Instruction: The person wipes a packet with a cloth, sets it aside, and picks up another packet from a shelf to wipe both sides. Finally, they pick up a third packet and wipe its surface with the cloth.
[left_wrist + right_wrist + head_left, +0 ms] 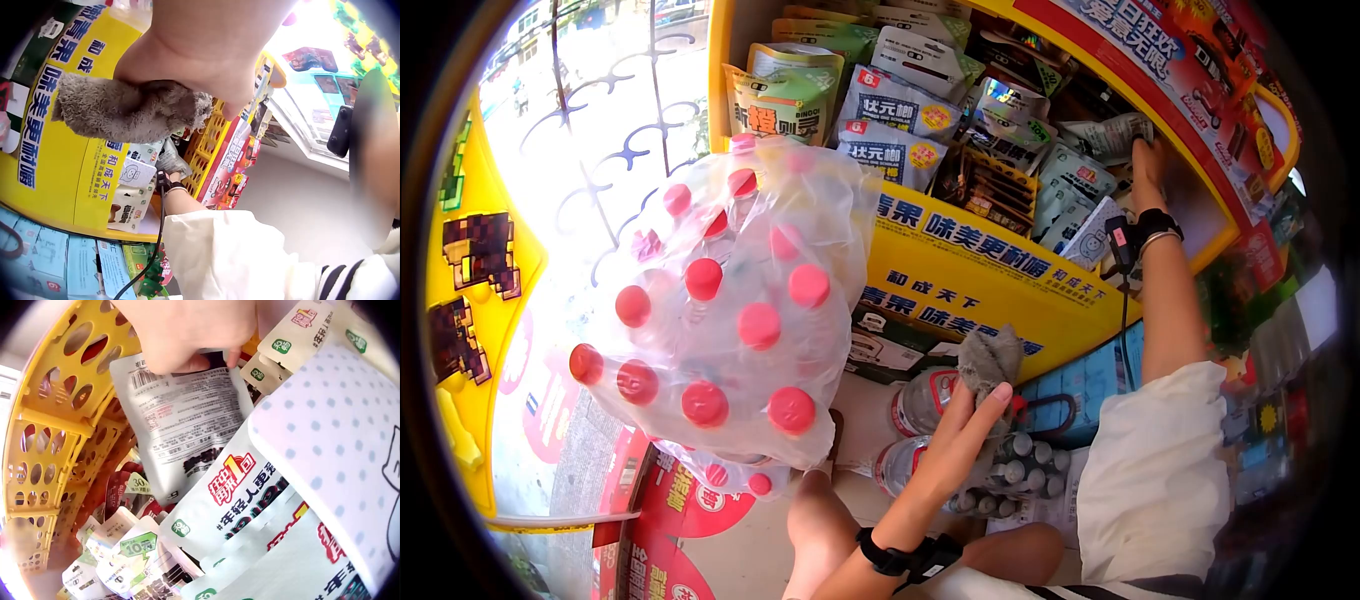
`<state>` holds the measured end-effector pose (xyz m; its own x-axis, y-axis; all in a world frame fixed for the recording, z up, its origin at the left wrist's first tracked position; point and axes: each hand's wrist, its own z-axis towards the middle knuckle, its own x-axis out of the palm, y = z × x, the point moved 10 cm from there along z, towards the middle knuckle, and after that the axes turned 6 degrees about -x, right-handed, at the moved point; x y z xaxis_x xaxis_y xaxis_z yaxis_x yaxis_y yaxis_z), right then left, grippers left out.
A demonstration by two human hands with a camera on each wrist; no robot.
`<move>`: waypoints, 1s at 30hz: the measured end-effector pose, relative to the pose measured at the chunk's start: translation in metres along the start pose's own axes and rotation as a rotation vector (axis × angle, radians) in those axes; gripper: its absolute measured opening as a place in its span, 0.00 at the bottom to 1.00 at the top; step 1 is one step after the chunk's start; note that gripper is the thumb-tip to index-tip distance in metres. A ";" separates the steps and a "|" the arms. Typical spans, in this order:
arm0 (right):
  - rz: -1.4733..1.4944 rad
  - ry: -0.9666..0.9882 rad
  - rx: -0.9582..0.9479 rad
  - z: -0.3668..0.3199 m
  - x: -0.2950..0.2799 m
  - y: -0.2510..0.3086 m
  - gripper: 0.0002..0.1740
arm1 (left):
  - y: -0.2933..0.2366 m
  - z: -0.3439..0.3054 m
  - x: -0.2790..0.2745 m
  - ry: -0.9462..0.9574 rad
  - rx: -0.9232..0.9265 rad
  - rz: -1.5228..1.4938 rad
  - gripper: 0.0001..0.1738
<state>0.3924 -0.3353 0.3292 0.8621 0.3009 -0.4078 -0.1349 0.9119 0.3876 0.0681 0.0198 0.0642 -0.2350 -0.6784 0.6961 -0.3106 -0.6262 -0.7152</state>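
Head view shows the left hand (962,432) gripping a grey cloth (990,360) before the yellow display rack (1000,262); the right hand (1148,165) pinches a white printed packet (187,425) inside the rack, at its right end.

To my left I see a shrink-wrapped pack of red-capped bottles (730,300) against a bright window grille (620,130). Beside it stands a yellow panel (970,275) with blue lettering, with blue boxes (1080,385) beneath it and a red poster (690,505) low down.

Bottle pack (730,300) at centre left, rack (990,290) upper right, packets (900,105) in rack, cloth (990,362) and loose bottles (920,400) below rack
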 end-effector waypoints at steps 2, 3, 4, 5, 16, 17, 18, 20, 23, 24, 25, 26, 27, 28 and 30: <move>-0.195 -0.028 -0.081 0.001 -0.001 0.003 0.29 | 0.001 0.001 0.001 0.002 0.015 0.012 0.30; -0.249 -0.004 -0.121 -0.008 -0.004 0.018 0.28 | 0.003 0.001 0.000 0.001 0.014 0.014 0.30; -0.303 0.020 -0.162 -0.014 -0.004 0.031 0.26 | 0.006 0.003 -0.001 0.012 0.019 0.012 0.30; -0.302 0.020 -0.162 -0.017 -0.004 0.043 0.26 | 0.007 0.004 0.000 0.023 0.024 0.009 0.30; -0.460 0.484 -0.360 -0.065 0.061 0.113 0.26 | 0.022 0.008 -0.005 -0.020 -0.060 0.000 0.33; -0.450 0.481 -0.355 -0.060 0.063 0.114 0.26 | 0.020 0.009 -0.006 -0.017 -0.041 0.017 0.32; -0.419 0.572 -0.330 -0.051 0.075 0.107 0.26 | 0.019 0.009 -0.007 -0.021 -0.040 0.025 0.32; -0.393 0.645 -0.370 -0.035 0.088 0.096 0.23 | 0.018 0.008 -0.006 -0.016 -0.055 -0.013 0.32; -0.366 0.741 -0.436 -0.034 0.070 0.116 0.23 | 0.008 0.006 -0.006 -0.039 0.011 -0.020 0.32; -0.245 0.828 -0.427 -0.048 0.066 0.126 0.19 | 0.008 0.005 -0.005 -0.034 0.009 -0.023 0.32; -0.249 0.826 -0.426 -0.048 0.065 0.120 0.19 | 0.009 0.005 -0.005 -0.035 -0.004 -0.030 0.32; -0.160 0.783 -0.498 -0.050 0.062 0.120 0.17 | 0.011 0.004 -0.005 -0.038 -0.017 -0.037 0.32; -0.068 0.737 -0.571 -0.049 0.061 0.115 0.15 | 0.011 0.004 -0.006 -0.037 -0.013 -0.036 0.32; 0.024 0.720 -0.620 -0.042 0.063 0.114 0.15 | 0.014 0.004 -0.006 -0.032 -0.039 -0.028 0.32; 0.032 0.637 -0.556 -0.023 0.060 0.104 0.15 | 0.016 0.003 -0.006 -0.033 -0.066 -0.027 0.32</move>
<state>0.4185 -0.2161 0.3257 0.4362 0.2764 -0.8563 -0.5191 0.8546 0.0115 0.0676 0.0123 0.0480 -0.1958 -0.6747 0.7117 -0.3768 -0.6182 -0.6898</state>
